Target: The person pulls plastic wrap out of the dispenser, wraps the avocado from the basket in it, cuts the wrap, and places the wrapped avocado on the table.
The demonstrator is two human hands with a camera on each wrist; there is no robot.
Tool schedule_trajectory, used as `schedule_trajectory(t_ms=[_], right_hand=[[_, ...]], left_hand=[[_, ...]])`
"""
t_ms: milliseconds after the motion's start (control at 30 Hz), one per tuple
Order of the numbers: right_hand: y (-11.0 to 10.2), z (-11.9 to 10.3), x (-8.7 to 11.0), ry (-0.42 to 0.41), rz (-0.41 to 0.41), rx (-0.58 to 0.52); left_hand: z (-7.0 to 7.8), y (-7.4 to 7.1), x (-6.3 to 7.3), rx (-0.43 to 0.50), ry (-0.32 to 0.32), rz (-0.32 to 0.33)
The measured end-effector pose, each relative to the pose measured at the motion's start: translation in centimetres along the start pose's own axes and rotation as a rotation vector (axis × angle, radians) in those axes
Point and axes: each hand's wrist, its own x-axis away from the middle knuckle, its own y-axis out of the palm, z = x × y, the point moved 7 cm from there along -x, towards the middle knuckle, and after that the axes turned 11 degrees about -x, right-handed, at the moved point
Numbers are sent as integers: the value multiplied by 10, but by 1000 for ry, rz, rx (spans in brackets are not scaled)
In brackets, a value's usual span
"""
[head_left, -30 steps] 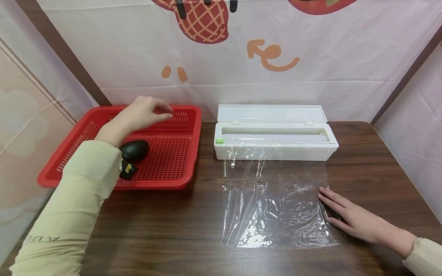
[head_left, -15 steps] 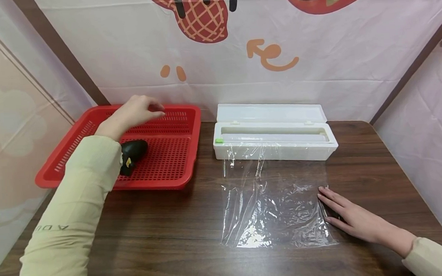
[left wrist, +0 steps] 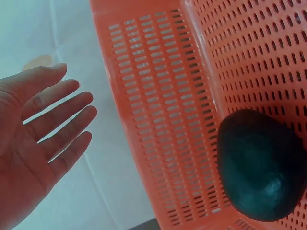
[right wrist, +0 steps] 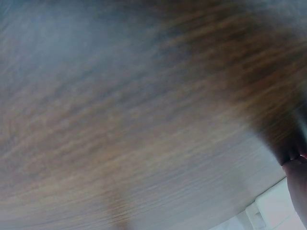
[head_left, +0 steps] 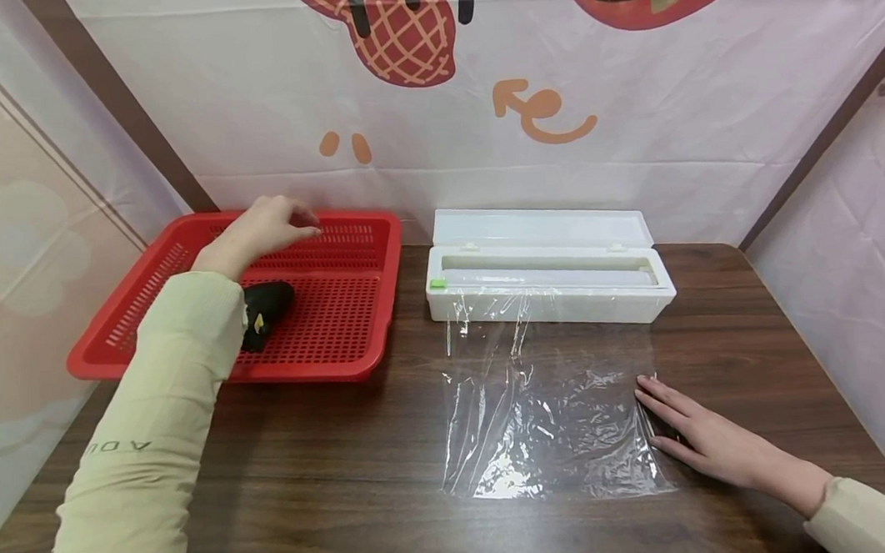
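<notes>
My left hand (head_left: pixel 256 232) hovers above the red plastic basket (head_left: pixel 374 347), fingers loosely bent and holding nothing. In the left wrist view its fingers (left wrist: pixel 62 112) spread beside the basket wall. A dark green, glossy oval fruit like an avocado (left wrist: pixel 261 165) lies in the basket; my sleeve partly covers it in the head view. Flat on the table, my right hand (head_left: pixel 710 438) touches the right edge of a sheet of cling film (head_left: pixel 548 421) with extended fingers. That film runs out of a white dispenser box (head_left: pixel 549 304) whose lid (head_left: pixel 545 228) stands up.
A green slider (head_left: pixel 438 283) sits at the left end of the box. Behind the dark wooden table (head_left: pixel 333 483) hangs a printed cloth (head_left: pixel 435 143), with more cloth at both sides. A small black piece with a yellow mark (head_left: pixel 257 328) shows beside my left sleeve.
My left hand has drawn slightly left above the basket, still holding nothing. The right hand and the film have stayed in place.
</notes>
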Motion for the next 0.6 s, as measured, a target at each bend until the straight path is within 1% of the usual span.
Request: schedule_trajectory(t_ms=[267,400,600], right_hand=[[1,0,1,13,-8,1],[1,-1,1,11,-7,3],[0,-1,0,0,1,5]], left_hand=[[-12,5,0,11,-43,-4],[-17,6,1,24,-69,-20],[-24,10,2,15,-96,-48]])
